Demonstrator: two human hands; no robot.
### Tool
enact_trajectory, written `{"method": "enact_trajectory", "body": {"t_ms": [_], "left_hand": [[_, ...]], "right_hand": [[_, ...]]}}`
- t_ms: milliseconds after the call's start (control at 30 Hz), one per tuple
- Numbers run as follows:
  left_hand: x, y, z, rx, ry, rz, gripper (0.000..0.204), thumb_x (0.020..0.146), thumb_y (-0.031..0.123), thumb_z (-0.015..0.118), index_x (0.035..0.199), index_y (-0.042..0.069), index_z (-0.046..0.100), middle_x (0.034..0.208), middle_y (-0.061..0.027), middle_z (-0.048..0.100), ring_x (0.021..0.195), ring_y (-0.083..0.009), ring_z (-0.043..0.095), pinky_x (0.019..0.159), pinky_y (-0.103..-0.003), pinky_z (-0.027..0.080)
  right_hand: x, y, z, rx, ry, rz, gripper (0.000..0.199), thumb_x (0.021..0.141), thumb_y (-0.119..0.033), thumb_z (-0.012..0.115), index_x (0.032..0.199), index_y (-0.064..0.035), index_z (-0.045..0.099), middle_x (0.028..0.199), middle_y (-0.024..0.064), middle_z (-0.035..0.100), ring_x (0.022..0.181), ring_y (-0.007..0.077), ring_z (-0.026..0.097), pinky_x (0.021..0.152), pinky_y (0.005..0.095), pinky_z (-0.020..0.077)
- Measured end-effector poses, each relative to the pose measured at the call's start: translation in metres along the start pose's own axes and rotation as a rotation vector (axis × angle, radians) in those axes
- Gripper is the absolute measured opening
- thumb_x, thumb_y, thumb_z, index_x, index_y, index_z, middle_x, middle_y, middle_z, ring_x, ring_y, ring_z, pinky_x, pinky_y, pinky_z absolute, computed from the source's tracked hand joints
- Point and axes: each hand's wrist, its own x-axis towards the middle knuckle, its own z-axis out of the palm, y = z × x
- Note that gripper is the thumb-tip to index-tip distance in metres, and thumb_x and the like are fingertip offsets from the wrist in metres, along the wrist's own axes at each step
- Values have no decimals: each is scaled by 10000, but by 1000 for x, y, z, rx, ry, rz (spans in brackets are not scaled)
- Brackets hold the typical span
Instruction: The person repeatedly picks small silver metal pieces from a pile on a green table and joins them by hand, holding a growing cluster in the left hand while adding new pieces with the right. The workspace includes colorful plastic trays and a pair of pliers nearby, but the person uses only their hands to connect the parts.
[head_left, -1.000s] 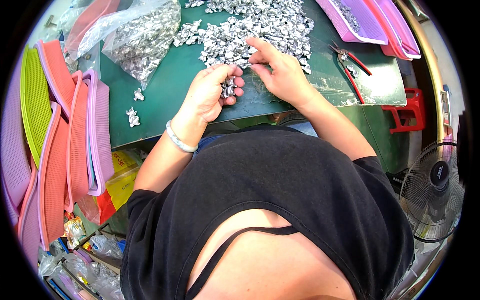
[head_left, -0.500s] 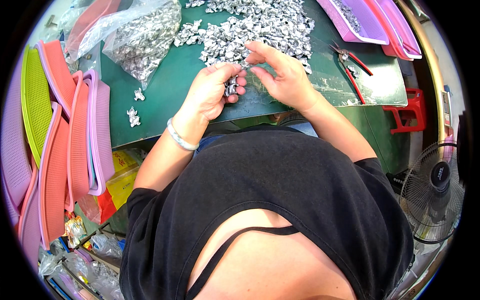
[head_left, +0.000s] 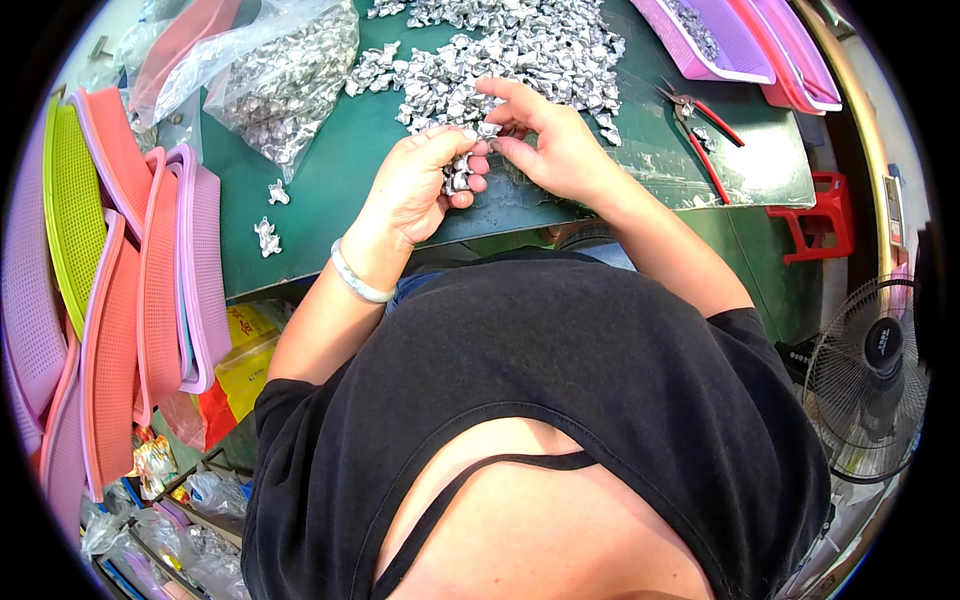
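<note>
Since the two earlier views, the left hand (head_left: 420, 185) has kept its curl around a small clutch of silver metal pieces (head_left: 458, 175), while the right hand (head_left: 555, 150) has stayed just beside it, fingers (head_left: 500, 128) drawn narrow onto one piece at the near edge of the heap. Little has shifted; judgement: the picking over of pieces one at a time carries on, with no change of step.

Green surface (head_left: 330, 190): carries everything, runs away from the fingers on all sides.

Heap of silver pieces (head_left: 520, 45): loose, directly beyond the fingers, touching the right fingertips.

Clear plastic bag (head_left: 285, 75): beyond and to the left of the fingers, lying on its side, holding more of the same silver pieces.

Stack of mesh trays (head_left: 110, 260): pink, coral and yellow-green, well to the left of the fingers, standing on edge; contents cannot be told.

Purple and pink trays (head_left: 740, 50): beyond and to the right of the fingers; the nearest purple one holds a few silver pieces.

Red-handled pliers (head_left: 700, 120): right of the fingers, lying apart from the heap.

Two stray pieces (head_left: 268, 215): left of the fingers, alone on the surface.

Left fingers: closed on the clutch. Right fingers: narrow, pinching at a piece.
</note>
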Motion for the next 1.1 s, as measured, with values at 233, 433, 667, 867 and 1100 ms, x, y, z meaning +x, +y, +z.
{"method": "enact_trajectory", "body": {"t_ms": [233, 433, 667, 867, 1100], "left_hand": [[0, 1, -2, -15, -15, 4, 145, 834, 158, 518, 813, 20, 558, 679, -54, 558, 556, -131, 528, 434, -208, 399], [-1, 2, -3, -47, -24, -11, 156, 839, 165, 514, 800, 21, 559, 680, -55, 560, 559, -133, 533, 429, -213, 404], [-1, 1, -4, -28, -33, 11, 134, 826, 166, 538, 795, 37, 556, 695, -50, 560, 570, -129, 532, 441, -213, 399], [-1, 0, -2, 28, -24, 70, 81, 825, 139, 539, 806, 60, 534, 713, -44, 555, 585, -121, 529, 451, -206, 398], [-1, -1, -4, -116, -70, 81, 64, 807, 111, 542, 805, 49, 527, 789, -99, 583, 632, -167, 561, 458, -216, 410]], "right_hand": [[-1, 0, 3, -233, -72, -99, 500, 672, 8, 606, 1150, -57, 476, 874, 98, 597, 857, 278, 555, 755, 370, 449], [0, -1, 4, -286, -68, -92, 479, 671, 26, 583, 1133, -53, 484, 844, 102, 583, 847, 290, 547, 743, 379, 443], [-1, -4, 4, -287, -44, -85, 457, 669, 33, 576, 1112, -53, 502, 829, 103, 577, 828, 291, 548, 736, 381, 442], [-1, 6, 2, -234, -14, -96, 457, 703, 53, 566, 1137, -73, 500, 724, 64, 537, 652, 192, 532, 633, 285, 448], [-1, 4, -6, 69, -25, 124, 414, 773, 30, 557, 1171, -46, 471, 750, -15, 532, 671, 48, 487, 621, 196, 409]]}}
